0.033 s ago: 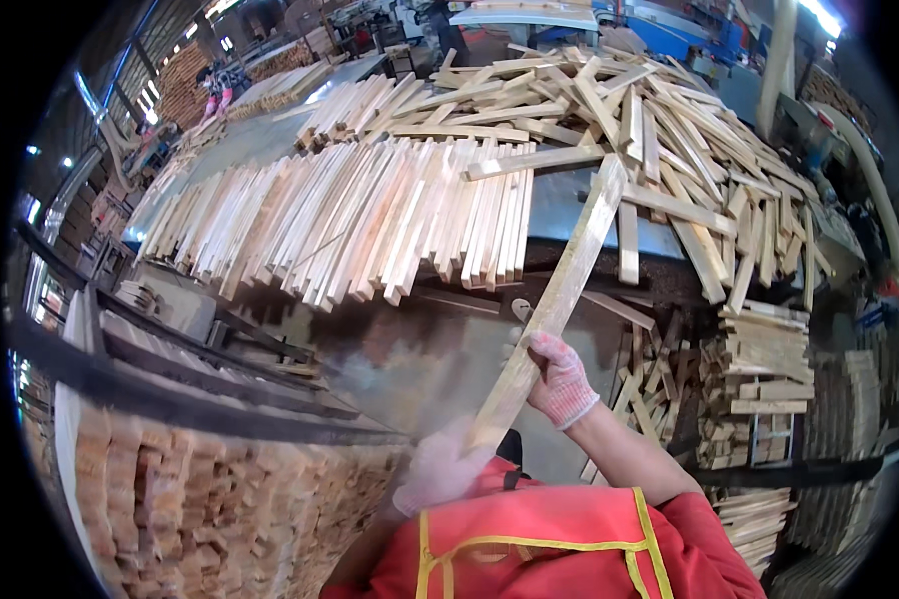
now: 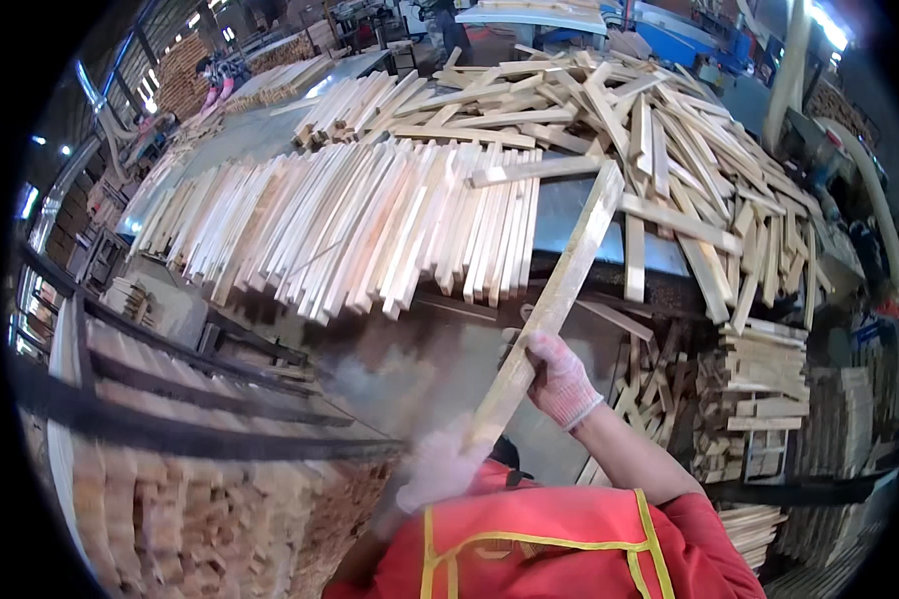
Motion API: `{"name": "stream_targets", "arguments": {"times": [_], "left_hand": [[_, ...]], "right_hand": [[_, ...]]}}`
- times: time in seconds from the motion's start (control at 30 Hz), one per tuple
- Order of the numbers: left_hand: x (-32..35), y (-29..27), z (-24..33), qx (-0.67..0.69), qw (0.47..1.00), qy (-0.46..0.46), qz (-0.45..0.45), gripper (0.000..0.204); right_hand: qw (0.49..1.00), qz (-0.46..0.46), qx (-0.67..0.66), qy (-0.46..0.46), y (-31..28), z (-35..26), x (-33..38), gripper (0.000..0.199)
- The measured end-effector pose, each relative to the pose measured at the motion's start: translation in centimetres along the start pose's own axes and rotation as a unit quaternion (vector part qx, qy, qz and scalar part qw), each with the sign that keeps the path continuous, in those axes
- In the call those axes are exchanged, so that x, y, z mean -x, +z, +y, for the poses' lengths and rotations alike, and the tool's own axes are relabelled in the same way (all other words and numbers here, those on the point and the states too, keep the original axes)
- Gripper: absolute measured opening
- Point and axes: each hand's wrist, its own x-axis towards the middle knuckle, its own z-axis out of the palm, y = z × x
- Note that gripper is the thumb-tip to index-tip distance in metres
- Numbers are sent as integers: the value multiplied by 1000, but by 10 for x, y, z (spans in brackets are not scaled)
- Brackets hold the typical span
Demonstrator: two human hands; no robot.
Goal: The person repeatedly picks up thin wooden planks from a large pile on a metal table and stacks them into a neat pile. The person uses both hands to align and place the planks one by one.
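Observation:
A long pale wooden slat (image 2: 554,299) runs diagonally from my chest up toward the table's edge. My right hand (image 2: 561,381), in a white knit glove, grips the slat a little above its lower end. Blurred by motion, my left hand (image 2: 438,469) wears the same kind of glove and holds the slat's bottom end. The slat's upper tip reaches the pile of loose slats (image 2: 669,140) on the table. My red top with a yellow-trimmed vest fills the lower edge.
A metal table (image 2: 569,215) carries a neat row of slats (image 2: 370,220) on its left. Short wood pieces are stacked at the right (image 2: 759,389). A crate of blocks (image 2: 170,519) behind a dark rail (image 2: 190,424) stands lower left. A person (image 2: 215,72) works far back.

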Motion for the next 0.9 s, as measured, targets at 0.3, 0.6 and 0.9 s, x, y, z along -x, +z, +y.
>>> {"name": "stream_targets", "arguments": {"times": [0.3,0.6,0.9], "left_hand": [[-199,-67,-18,-90,978,30,188,49],[-307,-56,-94,-421,873,-74,234,58],[-359,-66,-86,-465,855,-175,148,55]], "right_hand": [[971,14,239,26,-1,-70,-125,90],[740,-29,671,-41,-39,-159,-343,83],[292,-112,937,-153,-50,-254,-553,67]]}}
